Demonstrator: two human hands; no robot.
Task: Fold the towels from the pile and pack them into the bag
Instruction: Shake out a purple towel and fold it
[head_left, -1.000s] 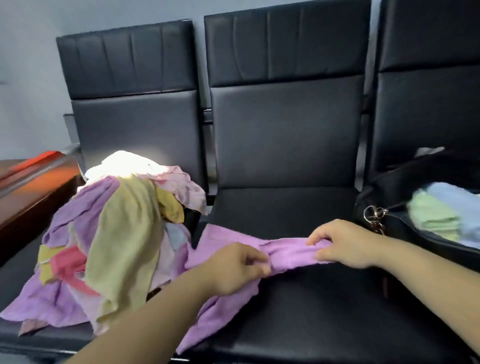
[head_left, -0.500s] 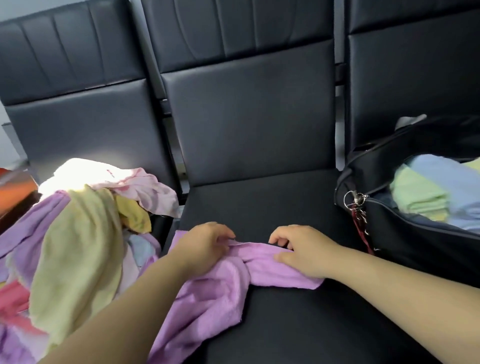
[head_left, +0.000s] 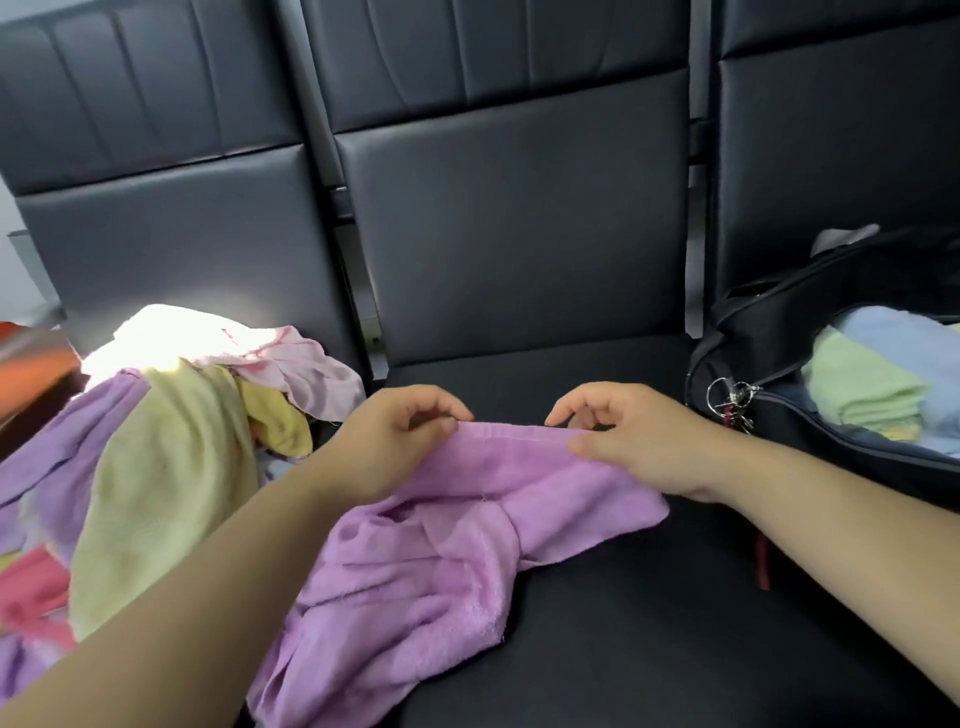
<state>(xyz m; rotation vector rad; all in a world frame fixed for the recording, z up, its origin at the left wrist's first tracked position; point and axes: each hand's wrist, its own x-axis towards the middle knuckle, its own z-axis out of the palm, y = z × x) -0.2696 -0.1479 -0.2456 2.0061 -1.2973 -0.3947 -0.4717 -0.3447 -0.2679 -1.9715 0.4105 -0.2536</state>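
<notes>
The left hand and right hand both hold the far hem of the purple towel — each with fingers curled over the edge and thumb on the near side, pinching the cloth. A short stretch of hem runs between the two sets of fingertips. The rest of the towel lies rumpled on the seat below the wrists, trailing under the left forearm. Left of the left fingers sits the pile of loose towels. Right of the right fingers stands the bag, unzipped — a green towel and a blue towel lie folded inside, and a keyring hangs at its zip, near the right knuckles.
</notes>
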